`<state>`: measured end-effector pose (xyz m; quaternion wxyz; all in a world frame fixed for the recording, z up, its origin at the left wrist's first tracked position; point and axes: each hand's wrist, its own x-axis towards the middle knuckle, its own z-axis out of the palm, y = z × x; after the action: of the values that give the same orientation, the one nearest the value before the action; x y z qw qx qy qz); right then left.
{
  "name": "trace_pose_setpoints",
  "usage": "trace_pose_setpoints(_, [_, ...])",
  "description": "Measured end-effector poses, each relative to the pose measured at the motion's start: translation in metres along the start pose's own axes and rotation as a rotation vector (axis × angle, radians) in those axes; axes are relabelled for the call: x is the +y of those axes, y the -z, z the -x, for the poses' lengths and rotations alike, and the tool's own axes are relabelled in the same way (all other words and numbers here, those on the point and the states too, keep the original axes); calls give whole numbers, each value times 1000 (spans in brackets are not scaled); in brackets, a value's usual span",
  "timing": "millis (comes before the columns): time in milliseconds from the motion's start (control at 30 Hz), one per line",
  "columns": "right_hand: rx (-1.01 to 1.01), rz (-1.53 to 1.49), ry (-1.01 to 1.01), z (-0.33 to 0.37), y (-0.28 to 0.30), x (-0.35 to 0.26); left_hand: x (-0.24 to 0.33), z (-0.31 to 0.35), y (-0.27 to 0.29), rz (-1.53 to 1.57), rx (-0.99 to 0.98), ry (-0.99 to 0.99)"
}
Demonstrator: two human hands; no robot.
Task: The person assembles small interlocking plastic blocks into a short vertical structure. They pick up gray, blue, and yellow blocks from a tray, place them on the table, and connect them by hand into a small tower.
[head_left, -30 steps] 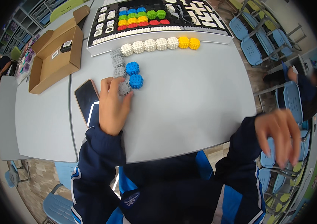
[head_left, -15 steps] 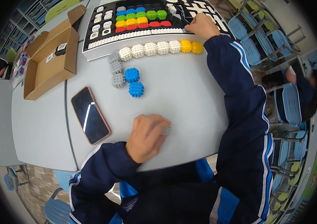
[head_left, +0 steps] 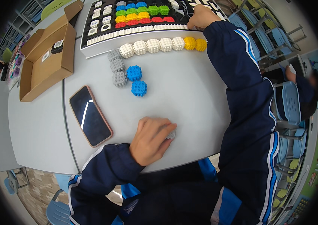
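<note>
While our right hand (head_left: 201,15) reaches far into the puzzle tray (head_left: 91,37), fingers hidden, our left hand (head_left: 151,138) lies curled over a grey studded block (head_left: 171,134) on the near tabletop (head_left: 189,97).

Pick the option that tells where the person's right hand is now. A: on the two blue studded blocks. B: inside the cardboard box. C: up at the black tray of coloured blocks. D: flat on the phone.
C: the right hand reaches to the black tray at the table's far edge.

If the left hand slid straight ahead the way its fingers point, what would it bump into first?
Probably nothing: the left hand points right across bare grey table. The right sleeve lies that way, though its height is unclear.
</note>
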<state>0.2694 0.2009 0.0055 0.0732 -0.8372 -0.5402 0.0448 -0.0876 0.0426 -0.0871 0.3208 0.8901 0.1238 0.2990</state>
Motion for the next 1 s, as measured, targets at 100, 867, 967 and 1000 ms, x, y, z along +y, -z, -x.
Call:
trace_pose_setpoints(100, [19, 13, -7, 3, 1, -3, -1, 1, -1, 2, 11, -5])
trace_pose_setpoints(867, [22, 37, -132, -9, 2, -15, -5, 4, -4, 62, -41, -99])
trace_pose_setpoints(967, [32, 23, -147, -20, -3, 0, -5, 4, -5, 75, -57, -124])
trace_pose_setpoints(1000, [-18, -13, -155, -18, 0, -1, -5, 5, -6, 78, -62, -129])
